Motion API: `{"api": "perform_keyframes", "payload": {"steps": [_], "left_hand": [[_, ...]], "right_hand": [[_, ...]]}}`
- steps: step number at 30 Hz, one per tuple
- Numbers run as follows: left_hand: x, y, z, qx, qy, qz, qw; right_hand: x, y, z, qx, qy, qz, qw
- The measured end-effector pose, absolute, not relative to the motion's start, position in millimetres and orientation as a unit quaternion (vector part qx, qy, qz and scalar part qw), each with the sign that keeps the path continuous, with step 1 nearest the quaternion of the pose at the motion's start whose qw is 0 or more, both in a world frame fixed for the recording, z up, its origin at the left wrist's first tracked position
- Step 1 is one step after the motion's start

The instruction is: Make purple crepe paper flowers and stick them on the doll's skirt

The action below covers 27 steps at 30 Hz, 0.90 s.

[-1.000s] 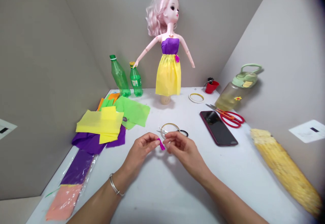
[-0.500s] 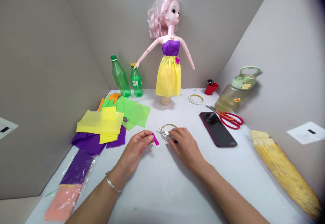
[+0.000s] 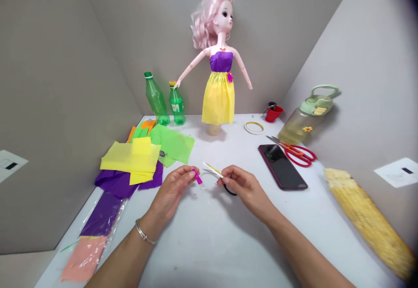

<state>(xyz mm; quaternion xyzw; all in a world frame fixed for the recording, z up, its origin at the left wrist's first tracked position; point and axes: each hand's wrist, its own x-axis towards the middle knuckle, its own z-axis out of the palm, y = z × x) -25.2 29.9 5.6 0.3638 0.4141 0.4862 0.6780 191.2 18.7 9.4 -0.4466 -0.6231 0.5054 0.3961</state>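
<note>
Between the thumb and fingertips of my left hand (image 3: 179,188) is a small strip of magenta paper (image 3: 197,176). My right hand (image 3: 242,185) pinches a thin roll of tape (image 3: 214,170), raised and seen nearly edge-on, white outside and yellow inside. Small scissors with a black handle (image 3: 230,190) lie beneath that hand, blades pointing left, partly hidden by the fingers and tape. Tiny white and magenta scraps are on the table between the hands. Beyond them stands a doll (image 3: 218,92) with pink hair, a purple top, a yellow skirt and a magenta flower at the waist.
Coloured paper sheets (image 3: 129,162) and a plastic packet (image 3: 94,231) lie left. Green bottles (image 3: 156,101) stand behind. At right are another tape roll (image 3: 254,128), a phone (image 3: 282,167), red-handled scissors (image 3: 298,153), a tilted water bottle (image 3: 300,120) and a yellow textured block (image 3: 365,220).
My right hand has taken hold of the tape roll and tipped it up from lying flat. The left hand keeps the magenta strip, its angle slightly changed.
</note>
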Motion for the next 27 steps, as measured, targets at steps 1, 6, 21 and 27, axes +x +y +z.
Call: {"api": "perform_keyframes", "payload": {"steps": [1,6,21,27], "left_hand": [[-25,30,5,0.357,0.409,0.487,0.684],[-28,30,2,0.346,0.390,0.479,0.706],[-26,26,12,0.441,0.400,0.393,0.701],[-24,25,15,0.444,0.401,0.383,0.704]], "right_hand": [[192,18,11,-0.435,-0.607,0.529,0.402],[197,19,10,-0.422,-0.561,0.571,0.426],[200,14,15,-0.409,-0.556,0.568,0.449],[198,14,16,-0.415,-0.563,0.562,0.442]]}}
